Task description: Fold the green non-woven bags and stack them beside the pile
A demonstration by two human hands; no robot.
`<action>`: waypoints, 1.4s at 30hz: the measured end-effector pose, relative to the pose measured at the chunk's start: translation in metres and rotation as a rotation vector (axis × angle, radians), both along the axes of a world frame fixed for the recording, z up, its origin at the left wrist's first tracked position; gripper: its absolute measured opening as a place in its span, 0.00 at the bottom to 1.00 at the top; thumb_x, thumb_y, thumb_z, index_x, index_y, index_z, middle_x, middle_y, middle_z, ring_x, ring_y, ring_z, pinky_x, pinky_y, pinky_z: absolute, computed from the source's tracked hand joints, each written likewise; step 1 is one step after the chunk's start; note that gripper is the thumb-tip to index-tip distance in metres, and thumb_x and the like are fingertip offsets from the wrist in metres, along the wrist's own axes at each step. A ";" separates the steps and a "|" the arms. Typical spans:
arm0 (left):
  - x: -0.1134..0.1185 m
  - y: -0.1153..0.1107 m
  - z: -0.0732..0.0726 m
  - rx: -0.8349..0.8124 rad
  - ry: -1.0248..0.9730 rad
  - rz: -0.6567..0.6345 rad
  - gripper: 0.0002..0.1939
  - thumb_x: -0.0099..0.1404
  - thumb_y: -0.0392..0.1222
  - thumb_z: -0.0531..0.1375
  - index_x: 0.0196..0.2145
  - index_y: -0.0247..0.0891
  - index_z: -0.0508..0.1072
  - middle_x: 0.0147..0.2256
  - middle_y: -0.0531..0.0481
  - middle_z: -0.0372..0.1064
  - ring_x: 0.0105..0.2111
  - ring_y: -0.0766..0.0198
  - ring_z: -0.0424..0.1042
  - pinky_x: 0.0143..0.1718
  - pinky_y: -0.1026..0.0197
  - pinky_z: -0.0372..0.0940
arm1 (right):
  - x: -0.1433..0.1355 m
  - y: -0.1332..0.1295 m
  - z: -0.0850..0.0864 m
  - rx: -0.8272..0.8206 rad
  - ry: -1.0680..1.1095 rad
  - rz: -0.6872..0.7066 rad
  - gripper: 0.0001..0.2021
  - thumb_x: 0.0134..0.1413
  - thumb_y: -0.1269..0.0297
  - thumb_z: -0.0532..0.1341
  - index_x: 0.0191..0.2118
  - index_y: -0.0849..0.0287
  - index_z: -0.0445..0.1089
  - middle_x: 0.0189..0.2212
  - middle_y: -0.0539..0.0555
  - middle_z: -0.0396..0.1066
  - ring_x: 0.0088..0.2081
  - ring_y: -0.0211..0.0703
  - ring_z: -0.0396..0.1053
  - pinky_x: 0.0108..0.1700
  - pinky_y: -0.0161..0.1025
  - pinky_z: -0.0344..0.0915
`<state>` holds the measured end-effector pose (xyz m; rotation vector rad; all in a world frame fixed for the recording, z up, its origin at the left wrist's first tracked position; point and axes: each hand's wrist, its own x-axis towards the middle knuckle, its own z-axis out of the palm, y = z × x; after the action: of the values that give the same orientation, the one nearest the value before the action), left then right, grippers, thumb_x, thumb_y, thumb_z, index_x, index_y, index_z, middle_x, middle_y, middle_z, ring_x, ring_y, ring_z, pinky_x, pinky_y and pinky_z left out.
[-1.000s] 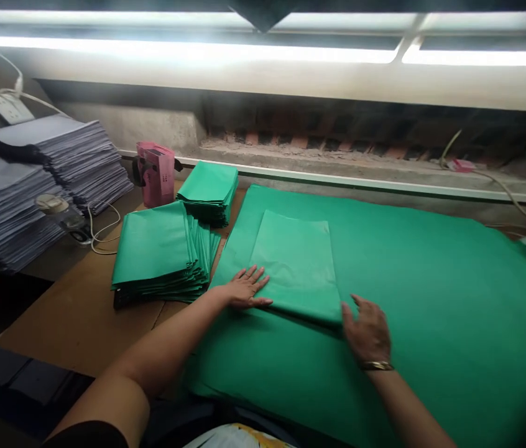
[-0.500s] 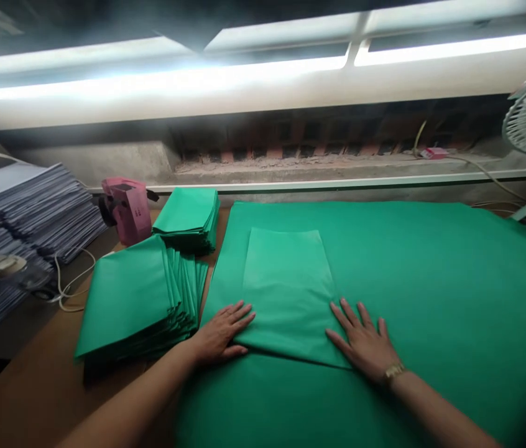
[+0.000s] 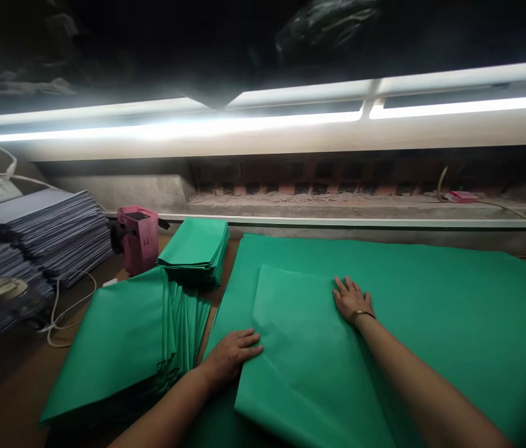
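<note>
A green fabric-like sheet point(image 3: 307, 348), lightly creased, lies over a much larger green sheet point(image 3: 440, 311) on the table. My left hand point(image 3: 234, 353) rests at the left edge of the smaller sheet, fingers stretched out over it. At its upper right corner, my right hand point(image 3: 354, 300) lies flat with the fingers apart and a band on the wrist. The near end of the smaller sheet is lifted off the large one and runs out of view at the bottom. Both palms face down.
To the left stand a fanned stack of folded green pieces point(image 3: 118, 342) and a smaller green stack point(image 3: 195, 246). Behind them is a pink box-like object point(image 3: 140, 239). Bundled grey sheets point(image 3: 64, 227) and a cord point(image 3: 53, 320) sit at far left. A lamp point(image 3: 198, 127) hangs overhead.
My right hand has moved away from me, up to the sheet's upper right corner. The sheet's near end now reaches further towards me and is raised. The camera view has tilted up.
</note>
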<state>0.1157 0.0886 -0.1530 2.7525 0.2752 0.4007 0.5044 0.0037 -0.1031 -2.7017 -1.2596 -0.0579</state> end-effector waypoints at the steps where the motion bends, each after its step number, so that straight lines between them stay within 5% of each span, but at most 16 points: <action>1: 0.002 0.002 -0.001 -0.009 -0.017 0.001 0.21 0.65 0.45 0.55 0.56 0.46 0.65 0.58 0.44 0.58 0.60 0.51 0.55 0.57 0.44 0.56 | -0.010 -0.022 -0.004 -0.008 -0.007 0.069 0.26 0.61 0.65 0.40 0.65 0.57 0.48 0.65 0.54 0.38 0.64 0.47 0.39 0.63 0.53 0.40; 4: -0.012 -0.011 -0.004 -0.053 -0.069 0.037 0.19 0.65 0.46 0.56 0.53 0.45 0.68 0.56 0.44 0.62 0.58 0.53 0.58 0.57 0.47 0.56 | -0.039 -0.115 -0.020 0.029 -0.031 0.365 0.28 0.55 0.72 0.41 0.62 0.57 0.56 0.64 0.48 0.43 0.64 0.41 0.39 0.64 0.47 0.41; 8: -0.062 -0.073 -0.003 -0.103 -0.101 -0.011 0.18 0.66 0.46 0.54 0.53 0.48 0.68 0.51 0.48 0.68 0.53 0.56 0.65 0.52 0.52 0.60 | -0.081 -0.237 -0.040 0.098 0.039 0.627 0.25 0.58 0.61 0.46 0.61 0.43 0.55 0.62 0.42 0.47 0.63 0.50 0.43 0.64 0.56 0.38; 12: -0.094 -0.120 0.002 -0.085 -0.039 -0.042 0.22 0.67 0.46 0.52 0.59 0.48 0.60 0.54 0.47 0.65 0.52 0.55 0.64 0.51 0.51 0.60 | -0.117 -0.282 -0.051 0.092 0.277 0.631 0.20 0.57 0.57 0.52 0.56 0.37 0.62 0.57 0.40 0.56 0.61 0.51 0.49 0.64 0.56 0.40; 16: -0.086 -0.117 0.002 -0.167 -0.074 -0.006 0.16 0.68 0.45 0.50 0.49 0.46 0.72 0.49 0.45 0.70 0.50 0.55 0.65 0.51 0.50 0.59 | -0.125 -0.278 -0.053 0.257 0.401 0.556 0.17 0.52 0.56 0.57 0.49 0.42 0.71 0.52 0.45 0.65 0.59 0.52 0.54 0.62 0.54 0.48; 20: -0.061 -0.094 0.011 -0.661 -0.095 0.230 0.22 0.61 0.58 0.55 0.31 0.36 0.76 0.27 0.47 0.72 0.31 0.60 0.69 0.32 0.60 0.64 | -0.120 -0.260 -0.039 0.398 0.614 0.295 0.15 0.41 0.46 0.61 0.28 0.52 0.76 0.33 0.53 0.74 0.40 0.54 0.67 0.44 0.46 0.64; 24: -0.036 -0.072 0.027 -1.066 0.027 0.535 0.28 0.50 0.67 0.60 0.19 0.35 0.65 0.14 0.58 0.54 0.16 0.70 0.57 0.17 0.67 0.46 | -0.122 -0.229 -0.014 0.246 0.711 0.066 0.23 0.44 0.42 0.55 0.16 0.56 0.56 0.15 0.48 0.56 0.21 0.39 0.55 0.26 0.37 0.55; 29: -0.017 -0.058 0.033 -1.137 0.102 0.652 0.24 0.53 0.60 0.61 0.19 0.36 0.61 0.17 0.54 0.62 0.15 0.68 0.63 0.15 0.67 0.43 | -0.127 -0.199 -0.002 0.055 0.526 -0.028 0.19 0.52 0.51 0.51 0.17 0.56 0.50 0.14 0.47 0.53 0.21 0.38 0.54 0.26 0.36 0.49; 36: -0.019 -0.055 0.033 -0.974 0.092 0.696 0.15 0.62 0.49 0.56 0.30 0.33 0.72 0.23 0.49 0.68 0.23 0.62 0.70 0.22 0.64 0.57 | -0.134 -0.197 0.002 -0.102 0.374 -0.064 0.18 0.58 0.55 0.47 0.19 0.56 0.53 0.18 0.50 0.61 0.24 0.41 0.61 0.28 0.36 0.52; 39: -0.006 -0.052 0.045 -0.539 -0.047 0.628 0.20 0.64 0.47 0.55 0.51 0.36 0.68 0.41 0.43 0.71 0.42 0.56 0.70 0.42 0.59 0.63 | -0.136 -0.194 0.002 -0.146 0.351 -0.068 0.19 0.60 0.55 0.46 0.20 0.56 0.54 0.19 0.50 0.62 0.24 0.40 0.61 0.28 0.36 0.52; 42: 0.022 -0.050 0.051 -0.042 -0.005 0.359 0.30 0.67 0.51 0.50 0.63 0.43 0.49 0.61 0.43 0.52 0.61 0.51 0.50 0.59 0.48 0.48 | -0.135 -0.192 0.001 -0.201 0.318 -0.069 0.19 0.60 0.55 0.46 0.21 0.56 0.56 0.21 0.51 0.64 0.25 0.40 0.63 0.27 0.35 0.52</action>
<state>0.1381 0.0388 -0.1021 2.6578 0.7729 0.4850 0.3689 -0.1887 -0.1018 -2.7713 -1.1298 0.4954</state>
